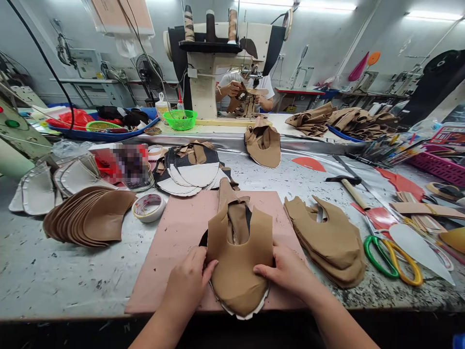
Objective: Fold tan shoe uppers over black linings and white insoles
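Observation:
Between my two hands is a tan shoe upper (pixel 240 271) with a rounded toe and a U-shaped opening, its white lining showing along the toe edge. My left hand (pixel 192 276) grips its left side, thumb on top and fingers underneath. On the opposite side, my right hand (pixel 286 271) pinches the edge the same way. The upper lies over a pink board (pixel 160 271), its toe reaching the board's near edge. Just right of it rests a stack of similar tan uppers (pixel 330 247). Black-and-white lined uppers (pixel 196 174) sit beyond the board.
Brown leather pieces (pixel 90 218) and a tape roll (pixel 148 207) lie left. Scissors (pixel 392 259) and a hammer (pixel 350 189) are right. One upper (pixel 263 148) lies near the table's far edge. Behind, a co-worker's hands (pixel 234 88) hold material at a sewing machine (pixel 203 72).

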### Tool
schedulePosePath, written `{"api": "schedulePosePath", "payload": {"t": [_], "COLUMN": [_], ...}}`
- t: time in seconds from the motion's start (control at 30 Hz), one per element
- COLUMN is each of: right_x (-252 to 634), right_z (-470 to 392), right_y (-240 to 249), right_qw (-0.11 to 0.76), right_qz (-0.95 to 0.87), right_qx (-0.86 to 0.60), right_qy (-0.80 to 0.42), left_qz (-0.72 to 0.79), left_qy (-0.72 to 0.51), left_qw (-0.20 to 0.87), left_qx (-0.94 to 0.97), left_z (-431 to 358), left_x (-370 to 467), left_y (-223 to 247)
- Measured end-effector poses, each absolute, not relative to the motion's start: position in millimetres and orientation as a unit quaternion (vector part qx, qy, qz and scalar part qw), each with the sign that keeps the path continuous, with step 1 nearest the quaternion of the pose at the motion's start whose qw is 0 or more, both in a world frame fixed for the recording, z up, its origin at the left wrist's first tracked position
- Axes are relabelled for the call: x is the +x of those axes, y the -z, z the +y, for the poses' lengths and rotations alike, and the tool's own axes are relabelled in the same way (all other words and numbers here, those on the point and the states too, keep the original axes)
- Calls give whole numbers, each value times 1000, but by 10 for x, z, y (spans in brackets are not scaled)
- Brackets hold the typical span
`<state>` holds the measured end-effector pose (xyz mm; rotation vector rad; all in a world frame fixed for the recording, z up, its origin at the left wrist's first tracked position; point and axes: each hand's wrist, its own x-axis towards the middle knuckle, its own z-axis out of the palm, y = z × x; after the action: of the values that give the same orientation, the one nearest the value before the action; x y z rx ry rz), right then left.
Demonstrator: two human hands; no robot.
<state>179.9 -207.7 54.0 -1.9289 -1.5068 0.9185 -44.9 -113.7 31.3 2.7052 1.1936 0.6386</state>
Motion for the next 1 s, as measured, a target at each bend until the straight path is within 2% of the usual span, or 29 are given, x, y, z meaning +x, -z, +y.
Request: {"api": "schedulePosePath", "payload": {"t": [0.1,0.17,0.3,0.37,0.53,0.73,0.83,1.0], "right_x": [1775,1768,1774,1775,1790,2111,2295,2350], "right_z": [-2072,-2068,-2057,-2058,-2066,-1834,-1647,-1491], "right_y": [-559,-562,-541,-527,-525,-579,-574,-470], "right_qw": [248,243,233,229,239,341,322,293], "right_qz": [-558,-561,-567,-572,-573,-542,-517,-515], "right_qx": [-720,-723,-730,-732,-725,-669,-715,-751], "right_qy": [-328,-322,-302,-292,-299,-377,-344,-292], "left_qz": [385,302,47,-5,-7,65,92,42], "left_qy": [-260,-284,-143,-84,-43,-76,-83,-100], "left_qw": [-53,-86,-5,18,22,67,66,37], "left_qx": [884,906,989,996,999,993,990,993], "left_z": [-1212,-1286,-1408,-1424,-1404,-1443,-1426,-1348], "left_x": [-467,-457,-403,-393,-350,-9,107,82], "left_y": [-351,-384,-436,-440,-441,-483,-469,-394]}}
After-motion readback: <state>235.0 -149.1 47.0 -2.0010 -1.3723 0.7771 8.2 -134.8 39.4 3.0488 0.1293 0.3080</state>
